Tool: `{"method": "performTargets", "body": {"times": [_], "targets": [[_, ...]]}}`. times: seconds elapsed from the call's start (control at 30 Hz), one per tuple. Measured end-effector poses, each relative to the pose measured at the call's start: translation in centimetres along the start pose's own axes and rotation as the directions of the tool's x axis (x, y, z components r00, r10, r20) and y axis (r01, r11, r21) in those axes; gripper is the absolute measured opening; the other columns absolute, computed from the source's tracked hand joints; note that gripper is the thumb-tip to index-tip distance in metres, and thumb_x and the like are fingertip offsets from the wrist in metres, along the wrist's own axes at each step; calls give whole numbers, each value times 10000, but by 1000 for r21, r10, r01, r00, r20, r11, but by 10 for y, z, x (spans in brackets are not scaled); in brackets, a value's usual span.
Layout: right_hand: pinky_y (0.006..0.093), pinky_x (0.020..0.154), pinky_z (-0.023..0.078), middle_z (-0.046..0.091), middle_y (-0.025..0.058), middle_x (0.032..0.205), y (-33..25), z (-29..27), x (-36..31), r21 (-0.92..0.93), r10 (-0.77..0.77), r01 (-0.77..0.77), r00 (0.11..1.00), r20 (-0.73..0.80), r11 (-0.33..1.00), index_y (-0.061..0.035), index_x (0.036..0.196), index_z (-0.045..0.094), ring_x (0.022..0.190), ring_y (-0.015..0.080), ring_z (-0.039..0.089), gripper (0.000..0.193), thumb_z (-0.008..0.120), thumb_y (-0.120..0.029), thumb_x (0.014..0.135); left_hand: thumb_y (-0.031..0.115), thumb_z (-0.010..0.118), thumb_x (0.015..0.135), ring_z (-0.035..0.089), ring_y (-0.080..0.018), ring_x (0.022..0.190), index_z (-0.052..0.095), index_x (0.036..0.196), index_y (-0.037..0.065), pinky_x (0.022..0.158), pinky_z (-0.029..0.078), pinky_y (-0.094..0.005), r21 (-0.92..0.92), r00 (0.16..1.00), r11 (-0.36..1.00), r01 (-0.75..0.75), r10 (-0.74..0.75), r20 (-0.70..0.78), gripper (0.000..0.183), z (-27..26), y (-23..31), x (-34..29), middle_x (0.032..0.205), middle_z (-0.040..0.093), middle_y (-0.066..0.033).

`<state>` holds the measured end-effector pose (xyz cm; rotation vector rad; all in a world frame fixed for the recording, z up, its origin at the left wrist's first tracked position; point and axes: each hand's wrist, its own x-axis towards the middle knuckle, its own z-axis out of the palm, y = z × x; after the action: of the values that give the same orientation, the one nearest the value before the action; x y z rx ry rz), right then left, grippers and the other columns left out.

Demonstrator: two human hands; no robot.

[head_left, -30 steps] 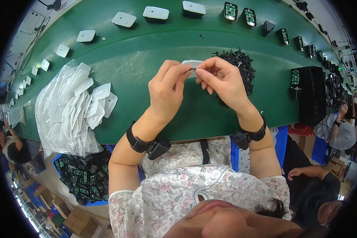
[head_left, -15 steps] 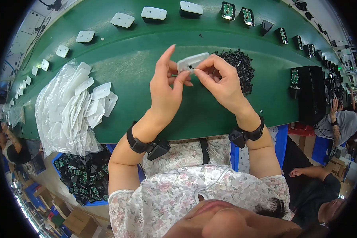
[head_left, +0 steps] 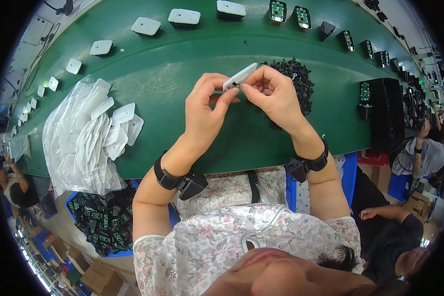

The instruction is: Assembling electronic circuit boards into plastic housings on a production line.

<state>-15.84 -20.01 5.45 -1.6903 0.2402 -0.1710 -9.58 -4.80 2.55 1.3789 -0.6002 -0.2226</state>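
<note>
My left hand [head_left: 208, 111] and my right hand [head_left: 274, 93] meet above the green belt [head_left: 182, 69]. Together they hold a small white plastic cover [head_left: 239, 77], tilted up to the right. My left thumb and forefinger pinch its lower end. My right fingertips press a tiny dark part against its edge. A heap of small black parts [head_left: 298, 84] lies just behind my right hand. Both wrists wear black straps.
A clear bag of white plastic covers [head_left: 89, 135] lies at the left. White covers [head_left: 184, 17] and green-lit units [head_left: 277, 11] ride along the belt's far side. A black box [head_left: 385, 113] stands at the right. A blue bin of circuit boards [head_left: 101, 222] sits below the belt. Another person sits at the right.
The white cover has been turned from lying flat between my fingers to tilting up to the right. My left fingers have closed back around its lower end.
</note>
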Motion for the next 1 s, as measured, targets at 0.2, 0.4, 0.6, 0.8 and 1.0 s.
{"method": "performTargets", "body": {"times": [0.2, 0.4, 0.6, 0.8, 1.0], "targets": [[142, 546, 364, 549, -43, 751, 2, 7, -5, -70, -40, 38, 999, -31, 997, -26, 878, 579, 622, -7, 445, 123, 686, -80, 848, -9, 610, 868, 610, -133, 709, 584, 887, -53, 597, 540, -231, 0, 1000, 1000, 14, -14, -18, 55, 0, -1, -2, 957, 559, -84], [157, 565, 342, 508, -31, 826, -8, -1, 0, -359, -422, 352, 896, -137, 864, -36, 951, 597, 647, 9, 402, 199, 722, -103, 811, 19, 603, 886, 602, -120, 714, 585, 885, -58, 602, 532, -230, -160, 990, 977, 141, -138, 33, 80, -6, 7, -2, 947, 538, -65], [157, 548, 334, 532, -42, 812, -2, -11, 4, -225, -135, 145, 989, 59, 964, -36, 943, 597, 643, 0, 408, 223, 737, -128, 796, 23, 605, 886, 602, -115, 721, 591, 901, -60, 604, 524, -224, -118, 982, 979, 163, -150, 112, 85, -8, 3, 2, 942, 536, -58], [160, 553, 382, 571, -46, 780, 0, -10, 8, -165, -32, 41, 998, 59, 985, -37, 925, 594, 646, -1, 460, 200, 728, -135, 814, 71, 567, 923, 600, -113, 705, 599, 958, -52, 601, 516, -225, -168, 965, 953, 252, -233, 125, 132, -11, 11, 4, 882, 574, -52], [220, 720, 463, 593, -16, 872, 13, -29, 69, -138, -152, 150, 988, -6, 979, -25, 951, 584, 821, 50, 538, 168, 667, -154, 882, 123, 509, 963, 562, -95, 623, 607, 992, -25, 549, 468, -235, -81, 957, 956, 282, -286, -42, 180, -30, -6, 22, 828, 613, -28]]}}
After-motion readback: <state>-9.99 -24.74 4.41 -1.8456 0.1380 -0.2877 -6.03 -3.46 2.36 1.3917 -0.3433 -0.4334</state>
